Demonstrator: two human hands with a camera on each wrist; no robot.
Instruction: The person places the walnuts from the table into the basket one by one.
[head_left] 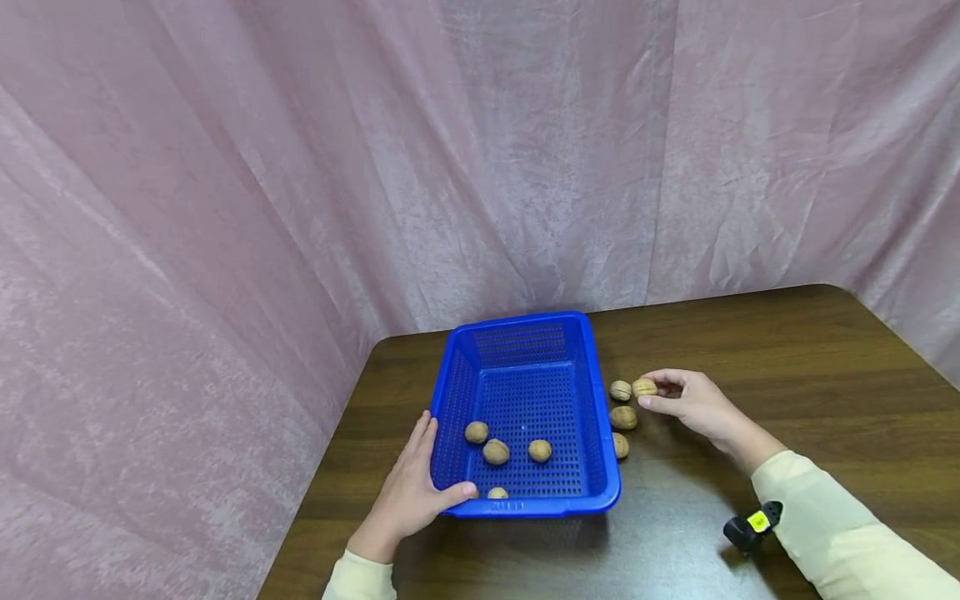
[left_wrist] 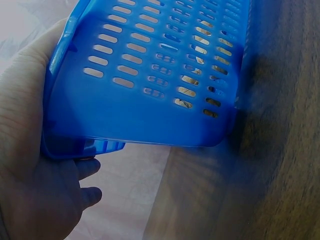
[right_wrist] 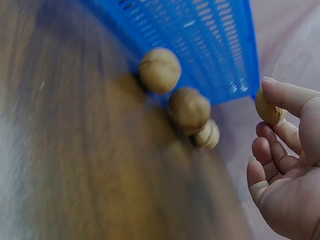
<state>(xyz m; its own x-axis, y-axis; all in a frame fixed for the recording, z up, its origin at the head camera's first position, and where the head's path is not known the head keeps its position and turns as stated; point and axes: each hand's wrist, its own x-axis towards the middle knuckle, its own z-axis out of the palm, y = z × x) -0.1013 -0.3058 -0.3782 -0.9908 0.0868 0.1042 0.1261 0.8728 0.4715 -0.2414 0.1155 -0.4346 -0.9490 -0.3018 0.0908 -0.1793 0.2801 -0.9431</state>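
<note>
A blue plastic basket with slotted walls stands on the table, several walnuts lying in its near half. My left hand holds the basket's near left corner, thumb over the front rim and fingers along the left side. Between thumb and fingertips, my right hand pinches a walnut just right of the basket, raised off the table in the right wrist view. Three more walnuts lie in a row along the basket's right wall. The front rim partly hides the nearest walnuts inside.
The brown wooden table extends to the right of the basket. A pink curtain hangs behind and to the left of the table. A black device with a yellow label is by the right sleeve.
</note>
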